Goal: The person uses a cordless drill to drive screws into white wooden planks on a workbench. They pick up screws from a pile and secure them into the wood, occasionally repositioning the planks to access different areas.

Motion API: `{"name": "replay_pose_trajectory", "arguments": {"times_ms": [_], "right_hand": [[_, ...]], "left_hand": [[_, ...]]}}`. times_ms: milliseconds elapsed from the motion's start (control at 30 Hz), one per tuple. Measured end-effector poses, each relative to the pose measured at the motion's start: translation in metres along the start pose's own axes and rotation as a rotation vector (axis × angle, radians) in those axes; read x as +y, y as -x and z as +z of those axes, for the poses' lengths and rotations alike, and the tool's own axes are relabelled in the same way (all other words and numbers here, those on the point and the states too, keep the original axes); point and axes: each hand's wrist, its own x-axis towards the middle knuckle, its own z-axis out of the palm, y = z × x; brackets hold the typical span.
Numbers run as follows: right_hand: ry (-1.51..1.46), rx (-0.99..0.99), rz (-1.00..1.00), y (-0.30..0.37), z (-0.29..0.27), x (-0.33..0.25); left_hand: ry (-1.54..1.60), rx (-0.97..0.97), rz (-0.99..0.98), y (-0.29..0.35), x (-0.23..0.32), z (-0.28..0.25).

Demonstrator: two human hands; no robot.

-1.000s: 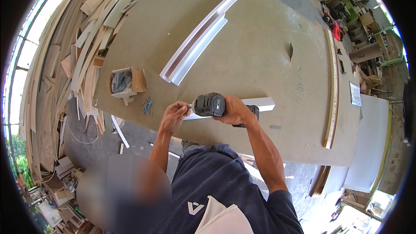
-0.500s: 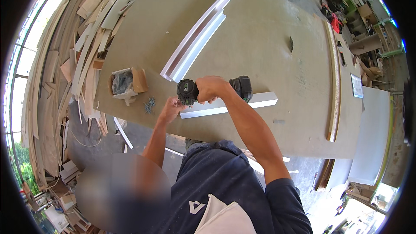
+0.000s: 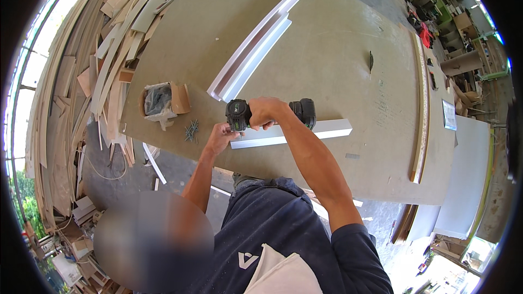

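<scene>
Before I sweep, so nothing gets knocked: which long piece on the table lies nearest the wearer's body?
The short white bar, partly hidden by the right forearm; the grooved piece lies farther away, the narrow strip at far right.

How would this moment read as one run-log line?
Left hand: near bar's left end | Right hand: gripping drill | Screws: loose on table, beside box

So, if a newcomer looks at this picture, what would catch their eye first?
Probably the black cordless drill near the middle, held in the right grip at the left end of a white bar on the table. Next, the long white grooved workpiece lying diagonally farther out on the same table. Then perhaps the large heap of wooden boards along the left side.
</scene>
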Motion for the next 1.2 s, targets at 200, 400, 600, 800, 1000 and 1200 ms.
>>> {"name": "replay_pose_trajectory", "arguments": {"times_ms": [200,400,600,800,1000,1200], "right_hand": [[-0.008,-0.003,0.012,-0.005,0.002,0.002],[0.000,-0.009,0.003,-0.007,0.004,0.002],[0.018,0.004,-0.030,-0.005,0.009,0.005],[0.138,0.044,-0.075,0.012,0.021,-0.001],[0.306,0.166,-0.157,0.014,0.045,0.008],[0.309,0.209,-0.171,0.022,0.055,0.005]], "left_hand": [[-0.043,0.008,-0.044,0.001,0.008,0.003],[-0.329,0.056,0.129,0.007,0.014,0.006],[-0.587,-0.009,0.150,0.008,0.025,0.015],[-0.524,-0.012,0.056,0.019,-0.001,0.015],[-0.449,0.062,0.160,0.039,0.005,0.030],[-0.412,0.135,0.158,0.050,0.005,0.037]]}}
